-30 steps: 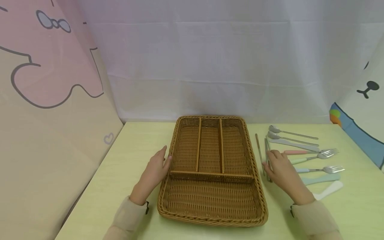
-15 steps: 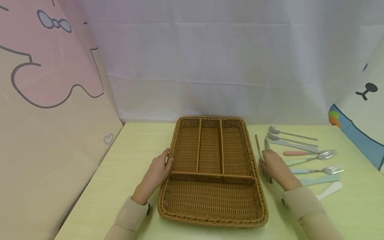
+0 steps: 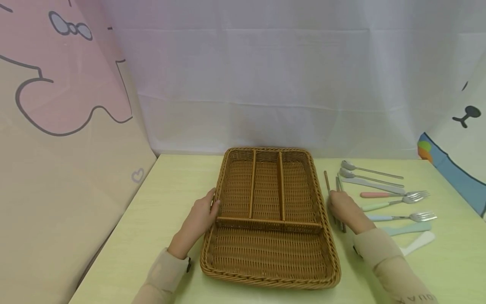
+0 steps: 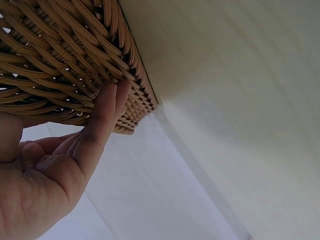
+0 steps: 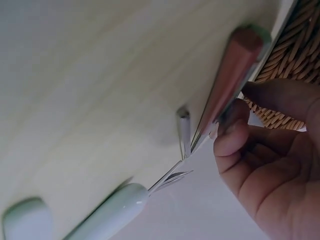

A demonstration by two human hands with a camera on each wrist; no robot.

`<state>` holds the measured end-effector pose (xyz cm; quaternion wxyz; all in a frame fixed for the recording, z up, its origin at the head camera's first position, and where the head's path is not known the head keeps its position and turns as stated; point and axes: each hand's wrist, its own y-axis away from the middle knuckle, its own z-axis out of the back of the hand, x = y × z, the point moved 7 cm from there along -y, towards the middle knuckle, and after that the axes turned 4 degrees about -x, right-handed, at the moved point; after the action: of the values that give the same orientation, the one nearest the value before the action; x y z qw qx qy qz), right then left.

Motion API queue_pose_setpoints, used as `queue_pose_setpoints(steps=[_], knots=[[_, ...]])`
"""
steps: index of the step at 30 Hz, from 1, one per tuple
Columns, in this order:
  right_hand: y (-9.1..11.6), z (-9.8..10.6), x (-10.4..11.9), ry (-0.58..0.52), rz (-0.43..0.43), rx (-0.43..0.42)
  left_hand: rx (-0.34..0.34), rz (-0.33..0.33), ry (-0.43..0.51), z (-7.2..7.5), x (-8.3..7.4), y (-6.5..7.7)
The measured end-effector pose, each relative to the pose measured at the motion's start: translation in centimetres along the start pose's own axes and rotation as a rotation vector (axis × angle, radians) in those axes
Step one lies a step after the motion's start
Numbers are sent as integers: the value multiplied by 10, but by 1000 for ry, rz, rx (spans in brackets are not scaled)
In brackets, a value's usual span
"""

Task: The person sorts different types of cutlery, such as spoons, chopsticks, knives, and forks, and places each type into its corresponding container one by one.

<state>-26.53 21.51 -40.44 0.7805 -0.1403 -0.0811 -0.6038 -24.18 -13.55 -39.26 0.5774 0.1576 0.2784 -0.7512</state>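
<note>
The right grip (image 3: 344,210) pinches and half-hides chopsticks (image 5: 223,82); the left grip (image 3: 197,218), straight-fingered, touches the basket (image 3: 269,253).

Basket (image 3: 267,255): rough, ridged weave (wicker to my eye)
Forks (image 3: 420,216): shiny metal heads
Tabletop (image 3: 178,183): smooth, matt
My sleeves (image 3: 163,272): matt cloth
</note>
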Motion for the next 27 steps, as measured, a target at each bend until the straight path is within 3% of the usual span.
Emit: queue_pose_setpoints(steps=[8, 15, 27], knots=[[-1, -5, -3, -33, -52, 70, 4, -1, -6, -1, 1, -1], [-5, -3, -4, -32, -98, 33, -38, -69, -8, 2, -3, 1], [-9, -2, -4, -73, -166, -8, 8, 12, -12, -1, 1, 0]])
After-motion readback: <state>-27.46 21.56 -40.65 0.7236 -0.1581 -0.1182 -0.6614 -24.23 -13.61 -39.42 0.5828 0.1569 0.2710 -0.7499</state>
